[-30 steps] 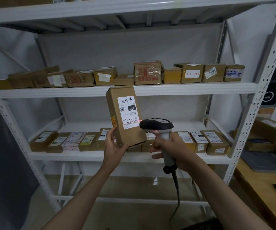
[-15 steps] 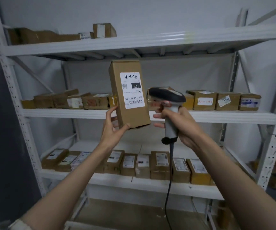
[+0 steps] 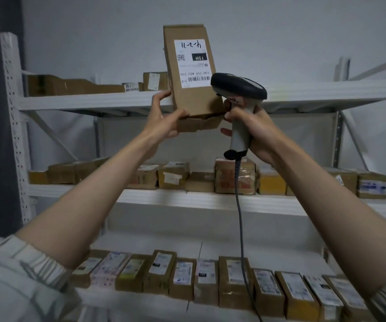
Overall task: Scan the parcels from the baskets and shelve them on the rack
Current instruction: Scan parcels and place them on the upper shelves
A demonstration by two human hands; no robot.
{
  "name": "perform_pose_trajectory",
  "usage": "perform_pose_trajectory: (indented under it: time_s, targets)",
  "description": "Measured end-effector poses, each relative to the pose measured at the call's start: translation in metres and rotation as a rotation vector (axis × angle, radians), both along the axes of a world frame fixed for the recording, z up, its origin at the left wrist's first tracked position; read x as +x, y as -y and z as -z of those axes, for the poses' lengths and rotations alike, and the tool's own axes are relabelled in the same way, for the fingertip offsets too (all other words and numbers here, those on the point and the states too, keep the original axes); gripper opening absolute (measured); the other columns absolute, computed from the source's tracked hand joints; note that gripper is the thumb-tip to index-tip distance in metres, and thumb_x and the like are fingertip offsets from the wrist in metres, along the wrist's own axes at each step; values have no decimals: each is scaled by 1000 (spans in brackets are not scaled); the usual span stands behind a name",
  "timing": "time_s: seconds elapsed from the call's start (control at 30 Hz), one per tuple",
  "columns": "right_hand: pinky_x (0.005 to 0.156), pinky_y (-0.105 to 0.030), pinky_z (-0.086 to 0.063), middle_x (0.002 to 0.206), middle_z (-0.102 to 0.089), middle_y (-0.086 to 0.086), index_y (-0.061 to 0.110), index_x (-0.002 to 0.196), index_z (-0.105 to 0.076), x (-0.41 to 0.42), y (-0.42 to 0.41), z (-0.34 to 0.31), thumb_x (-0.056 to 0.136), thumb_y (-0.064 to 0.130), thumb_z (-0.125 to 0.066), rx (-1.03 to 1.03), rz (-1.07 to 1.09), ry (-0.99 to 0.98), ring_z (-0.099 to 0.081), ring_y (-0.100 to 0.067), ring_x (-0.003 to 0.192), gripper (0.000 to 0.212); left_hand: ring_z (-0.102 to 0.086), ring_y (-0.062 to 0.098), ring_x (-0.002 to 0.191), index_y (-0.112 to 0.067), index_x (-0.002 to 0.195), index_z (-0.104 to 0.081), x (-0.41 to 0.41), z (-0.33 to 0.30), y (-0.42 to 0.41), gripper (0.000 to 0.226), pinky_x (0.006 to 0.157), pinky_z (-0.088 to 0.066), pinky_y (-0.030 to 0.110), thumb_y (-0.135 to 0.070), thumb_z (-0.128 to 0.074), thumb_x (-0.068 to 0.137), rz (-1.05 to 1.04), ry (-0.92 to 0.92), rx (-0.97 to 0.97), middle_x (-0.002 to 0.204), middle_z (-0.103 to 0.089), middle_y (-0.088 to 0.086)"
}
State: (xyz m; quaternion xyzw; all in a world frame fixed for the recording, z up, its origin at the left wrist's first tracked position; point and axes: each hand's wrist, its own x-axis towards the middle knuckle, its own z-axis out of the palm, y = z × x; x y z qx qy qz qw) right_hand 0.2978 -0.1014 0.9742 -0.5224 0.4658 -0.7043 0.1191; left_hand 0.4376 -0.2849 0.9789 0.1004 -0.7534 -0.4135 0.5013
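A tall brown cardboard parcel (image 3: 187, 98) with a white upside-down label stands upright in the air, level with the rack's top shelf (image 3: 94, 101). My left hand (image 3: 164, 119) grips its lower left corner, thumb on the front. My right hand (image 3: 254, 133) grips the grey handle of a barcode scanner (image 3: 238, 89), whose black head sits just right of the parcel's barcode. The scanner's cable hangs straight down.
The white metal rack fills the view. Its top shelf carries a few brown boxes (image 3: 71, 86) at the left. The middle shelf (image 3: 210, 201) holds a row of parcels. Several labelled boxes (image 3: 231, 280) line the lower shelf. A dark curtain is at far left.
Both hands have risen from the lower shelves up to the top shelf, carrying the parcel and scanner. The view has tilted upward, and the red scan light on the label is gone.
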Motion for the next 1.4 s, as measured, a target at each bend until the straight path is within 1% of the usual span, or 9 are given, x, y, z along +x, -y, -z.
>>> perform_pose_trajectory:
  time_s: [0.17, 0.3, 0.5, 0.73, 0.83, 1.0, 1.1, 1.2, 1.4]
  targets:
    - [96, -38, -53, 116, -67, -12, 10, 117, -63, -11, 28, -29, 90, 6, -62, -50, 32, -69, -58, -22, 103, 28, -75, 21, 94, -39, 140, -33, -17, -50, 28, 58, 89, -61, 39, -37, -67, 93, 8, 22, 75, 120, -68, 9]
    - [104, -49, -51, 136, -58, -19, 6, 132, -56, -26, 49, -45, 86, 13, -70, -33, 38, -34, -61, -32, 119, 48, -70, 20, 101, -27, 137, -40, -28, -78, 49, 49, 79, -63, 36, -37, -64, 96, 48, 32, 140, 121, -63, 3]
    - [106, -44, -51, 131, -58, -11, 10, 132, -52, -46, 71, -42, 92, 11, -67, 32, 0, -60, -57, -26, 122, 43, -76, 25, 92, -27, 136, -48, -41, -99, 74, 59, 87, -60, 48, -56, -60, 87, 78, 75, 202, 123, -66, 7]
    - [106, -43, -51, 134, -60, -13, 8, 132, -54, -54, 91, -51, 91, 10, -68, -61, -27, 6, -62, -23, 119, 43, -65, 29, 107, -16, 142, -43, -43, -127, 72, 85, 62, -61, 32, -75, -60, 82, -34, 19, 153, 140, -45, 5]
    - [104, -46, -52, 137, -59, -16, 6, 132, -56, -57, 98, -63, 88, 12, -71, -88, -38, 18, -62, -24, 118, 47, -67, 26, 108, -20, 151, -26, -48, -126, 66, 90, 68, -57, 27, -74, -57, 85, -200, 32, 16, 152, -38, 6]
    - [101, -48, -54, 131, -62, -13, 4, 131, -57, -67, 103, -59, 88, 9, -69, -71, -6, 17, -64, -26, 115, 45, -12, 34, 152, -31, 158, -20, -63, -111, 73, 95, 120, -25, 53, -58, -72, 83, -592, -9, -694, 167, -7, 8]
    - [101, -47, -54, 116, -69, -6, 3, 128, -59, -74, 103, -56, 92, 4, -64, -74, 30, -3, -66, -22, 109, 36, -3, 41, 153, -31, 156, -26, -72, -115, 79, 88, 123, -14, 60, -38, -77, 85, -651, 87, -1015, 169, -6, 5]
    - [100, -47, -55, 117, -69, -6, 2, 127, -60, -79, 103, -55, 92, 4, -64, -76, 69, -4, -64, -28, 119, 35, -12, 45, 150, -32, 155, -29, -84, -126, 86, 79, 121, -13, 61, -27, -73, 89, -793, 160, -1183, 163, -20, 10]
    - [96, -45, -57, 135, -60, -16, 2, 125, -61, -85, 98, -56, 91, 2, -64, -121, 85, 47, -60, -34, 124, 35, -15, 48, 147, -32, 153, -23, -102, -137, 120, 76, 119, -15, 64, -17, -65, 92, -877, 367, -1160, 157, -25, 13]
